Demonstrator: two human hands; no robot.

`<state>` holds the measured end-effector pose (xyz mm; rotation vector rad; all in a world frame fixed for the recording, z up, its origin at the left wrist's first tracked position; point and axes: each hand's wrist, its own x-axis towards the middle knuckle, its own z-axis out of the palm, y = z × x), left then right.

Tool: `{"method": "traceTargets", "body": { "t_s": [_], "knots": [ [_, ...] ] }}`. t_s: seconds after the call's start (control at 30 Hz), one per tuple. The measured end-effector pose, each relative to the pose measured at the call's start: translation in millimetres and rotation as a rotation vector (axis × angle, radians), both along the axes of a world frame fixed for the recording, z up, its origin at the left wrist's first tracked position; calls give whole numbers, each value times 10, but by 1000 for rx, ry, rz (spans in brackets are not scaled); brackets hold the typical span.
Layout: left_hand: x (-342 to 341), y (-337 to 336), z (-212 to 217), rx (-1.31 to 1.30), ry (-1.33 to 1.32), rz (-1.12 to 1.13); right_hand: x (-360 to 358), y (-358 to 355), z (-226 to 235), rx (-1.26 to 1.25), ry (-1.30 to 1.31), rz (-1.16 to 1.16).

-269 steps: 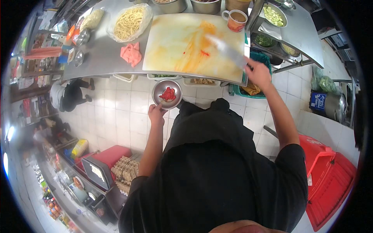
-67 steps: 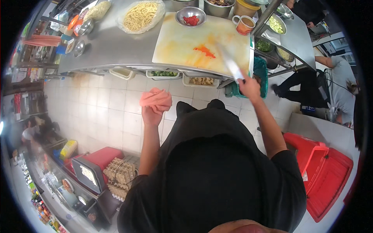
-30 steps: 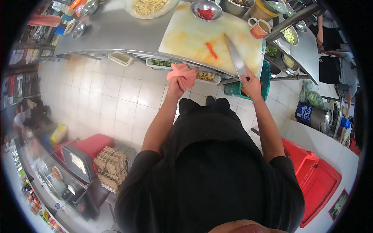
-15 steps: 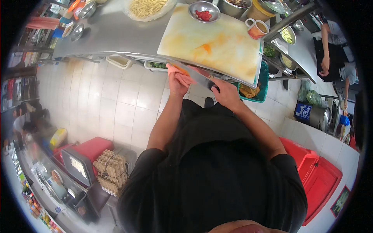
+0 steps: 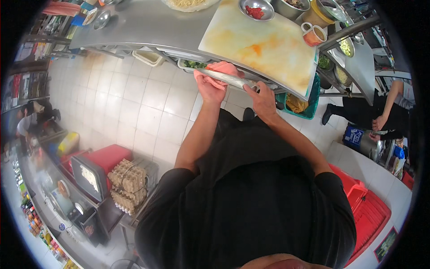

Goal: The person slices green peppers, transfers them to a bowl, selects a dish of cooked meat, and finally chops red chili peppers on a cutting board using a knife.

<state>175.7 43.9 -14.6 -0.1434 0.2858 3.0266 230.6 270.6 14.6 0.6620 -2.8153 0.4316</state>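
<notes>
In front of my body, just off the near edge of the stained white cutting board [image 5: 251,33], my right hand [image 5: 263,99] is closed round the handle of a broad-bladed knife [image 5: 228,79]. The blade points left, its face catching the light. My left hand [image 5: 210,88] is closed on a pink cloth [image 5: 227,68], which is folded about the blade near its far end and shows along both sides of it. Part of the handle is hidden by my right fingers.
A metal bowl [image 5: 244,5] of red pieces and an orange-and-white mug [image 5: 313,35] stand on the board. The steel counter [image 5: 148,27] runs left. Below are a green basket [image 5: 315,101] and a tub of greens [image 5: 183,67]. Another person's hand [image 5: 380,122] is at the right.
The knife blade has turned in my hands, and the cloth now spreads further along its far side. The whole view has shifted, and the person at the right shows more fully.
</notes>
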Motion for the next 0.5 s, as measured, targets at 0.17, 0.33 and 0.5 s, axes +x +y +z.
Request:
{"method": "traceTargets", "body": {
  "t_s": [0.17, 0.33, 0.5],
  "knots": [
    [8, -129, -160, 179, 153, -41, 224, 225, -5, 35, -96, -10],
    [38, -148, -111, -116, -207, 140, 489, 703, 178, -36, -358, -97],
    [21, -183, -291, -87, -212, 123, 253, 1231, 146, -556, -588, -508]
  ]
}}
